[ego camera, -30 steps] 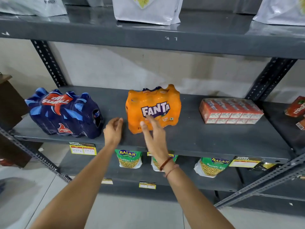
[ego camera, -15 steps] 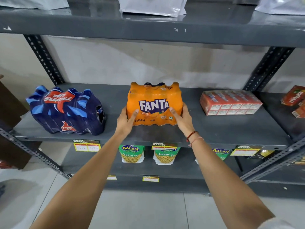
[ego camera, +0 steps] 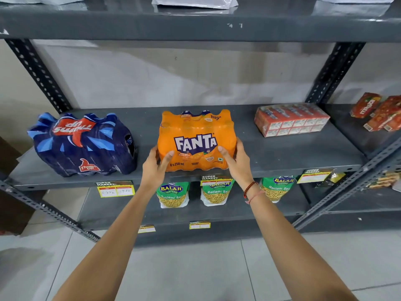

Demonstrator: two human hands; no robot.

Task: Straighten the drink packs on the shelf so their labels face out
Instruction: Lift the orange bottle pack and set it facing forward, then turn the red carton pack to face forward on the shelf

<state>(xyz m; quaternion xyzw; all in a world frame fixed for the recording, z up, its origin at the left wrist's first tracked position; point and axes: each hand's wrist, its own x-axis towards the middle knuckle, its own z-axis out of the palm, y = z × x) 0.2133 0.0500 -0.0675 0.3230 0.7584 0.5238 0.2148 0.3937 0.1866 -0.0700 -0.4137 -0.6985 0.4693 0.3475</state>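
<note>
An orange Fanta pack [ego camera: 196,129] stands at the front middle of the grey shelf [ego camera: 282,157], its label facing me squarely. My left hand [ego camera: 155,166] grips its lower left corner and my right hand [ego camera: 236,162] grips its lower right corner. To the left sits a dark blue Thums Up pack [ego camera: 84,146], turned at an angle, with the logo on its top upside down. A red shrink-wrapped pack of small drink cartons [ego camera: 290,119] lies on the right, slightly skewed.
Red Maaza cartons [ego camera: 377,111] sit on the adjoining shelf at far right. Green Balaji snack bags [ego camera: 173,193] stand on the shelf below. White bags rest on the shelf above. Slotted steel uprights [ego camera: 36,72] frame the bay; price tags hang on the front edge.
Both hands went from hovering in front of the Fanta pack to gripping its lower corners. The pack turned from tilted to square, label facing out, and came to the front edge.
</note>
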